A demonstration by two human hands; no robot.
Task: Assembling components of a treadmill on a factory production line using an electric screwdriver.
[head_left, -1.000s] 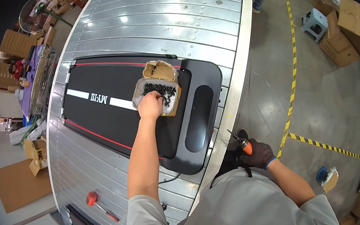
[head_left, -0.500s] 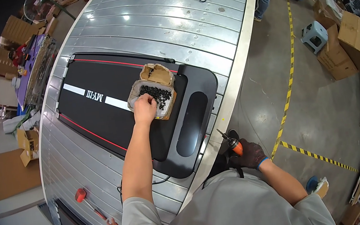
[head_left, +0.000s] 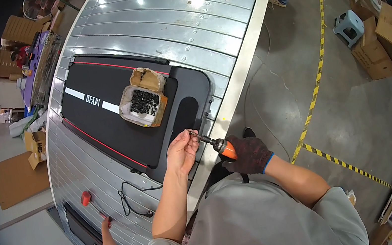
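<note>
The bare left hand [head_left: 182,149] pinches a small screw at the bit tip of the orange driver [head_left: 219,146], which the gloved right hand [head_left: 248,154] grips, just over the black treadmill [head_left: 107,130] edge. Best seat the screw squarely on the bit before letting go; the box of screws [head_left: 143,105] sits near on the deck

left hand [head_left: 182,149] fingers pinch the screwdriver [head_left: 214,145] tip.

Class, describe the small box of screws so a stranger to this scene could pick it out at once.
Find the long metal conveyor table and the black treadmill deck lying on it. The cardboard box sits on that deck, up from the bare left hand. It alone is tan, open-topped and full of small black screws.
</note>
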